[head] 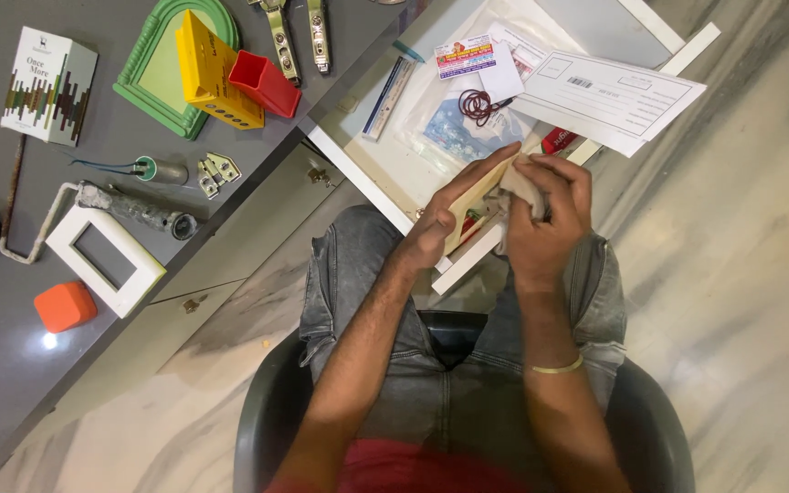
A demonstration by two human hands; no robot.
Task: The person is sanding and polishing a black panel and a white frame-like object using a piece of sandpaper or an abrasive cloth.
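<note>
Grey denim jeans (449,365) on the seated person, in a black moulded chair (267,411). Above the lap, both hands meet over the edge of an open white drawer (358,173). Left hand (445,215) grasps a thin beige card-like panel with a red-and-green picture on it (472,208) by its edge, fingers stretched along the top. Right hand (545,215), thin gold bangle (559,367) at the wrist, is clenched on a crumpled beige cloth (520,187) pressed against the panel's face — cloth and panel touching.

Inside the drawer beyond the hands: a coil of dark red rubber bands (477,105), a clear plastic sleeve (454,128), a white printed envelope (609,96) overhanging the far rim.

Grey tabletop (11,183) off to the left — orange rounded cube (65,306), white rectangular frame (105,260) just beyond it, small metal hinge (216,172), then a green arched plastic frame (162,68) under a yellow box (212,68) with a red open tub (265,84) leaning on it. White printed carton (47,84) at the far corner.
</note>
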